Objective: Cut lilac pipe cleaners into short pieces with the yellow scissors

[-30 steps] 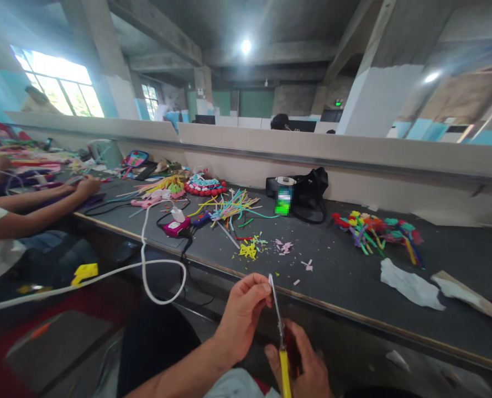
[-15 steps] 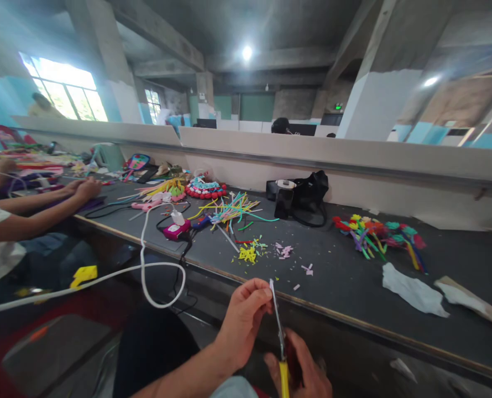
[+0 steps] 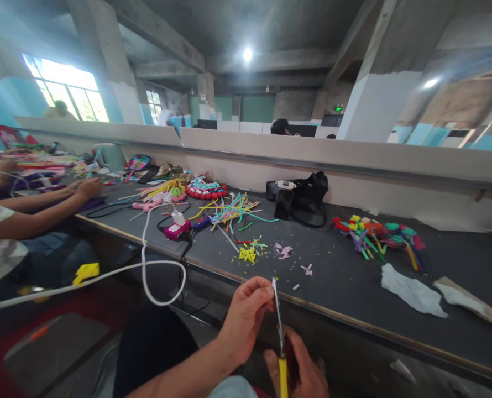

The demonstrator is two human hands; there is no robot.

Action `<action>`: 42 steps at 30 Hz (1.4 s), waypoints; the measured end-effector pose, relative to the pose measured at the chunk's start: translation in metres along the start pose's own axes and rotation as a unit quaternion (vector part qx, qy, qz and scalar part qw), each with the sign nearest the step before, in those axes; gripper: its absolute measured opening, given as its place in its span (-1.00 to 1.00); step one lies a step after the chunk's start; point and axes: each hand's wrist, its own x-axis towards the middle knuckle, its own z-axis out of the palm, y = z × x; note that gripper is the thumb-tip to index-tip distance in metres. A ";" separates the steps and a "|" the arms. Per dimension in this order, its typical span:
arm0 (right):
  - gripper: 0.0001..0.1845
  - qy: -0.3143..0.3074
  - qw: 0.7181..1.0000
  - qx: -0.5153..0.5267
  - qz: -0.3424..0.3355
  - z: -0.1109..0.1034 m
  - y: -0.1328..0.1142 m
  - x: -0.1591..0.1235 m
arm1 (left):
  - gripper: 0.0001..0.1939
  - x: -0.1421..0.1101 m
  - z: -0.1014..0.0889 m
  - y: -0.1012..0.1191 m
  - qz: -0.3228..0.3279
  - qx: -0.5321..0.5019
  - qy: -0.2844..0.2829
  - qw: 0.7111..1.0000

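Note:
My left hand (image 3: 248, 309) is closed in a pinch in front of the table's near edge. A small pale piece (image 3: 273, 282), whitish-lilac, shows at its fingertips beside the blade tips; most of it is hidden. My right hand (image 3: 306, 367) is wrapped round the yellow handle of a pair of scissors (image 3: 281, 329). The blades point up and away, close against the left fingertips. Just beyond on the table lie lilac snippets (image 3: 283, 251) and a heap of yellow snippets (image 3: 248, 254).
Coloured pipe-cleaner-like stems (image 3: 235, 210) lie mid-table, near a magenta power socket (image 3: 177, 229) with a white cable. A black bag (image 3: 312, 190) stands at the back. Colourful bundled flowers (image 3: 378, 235) and white tissue (image 3: 414, 290) lie right. A co-worker's arms (image 3: 55, 202) are at left.
The scissors and my left fingertips have shifted very slightly to the right in view. Both hands otherwise keep the same hold.

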 end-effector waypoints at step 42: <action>-0.42 -0.048 0.994 0.090 0.045 -0.003 -0.008 0.021 | -0.89 -0.005 0.004 -0.005 -0.025 0.033 0.021 0.999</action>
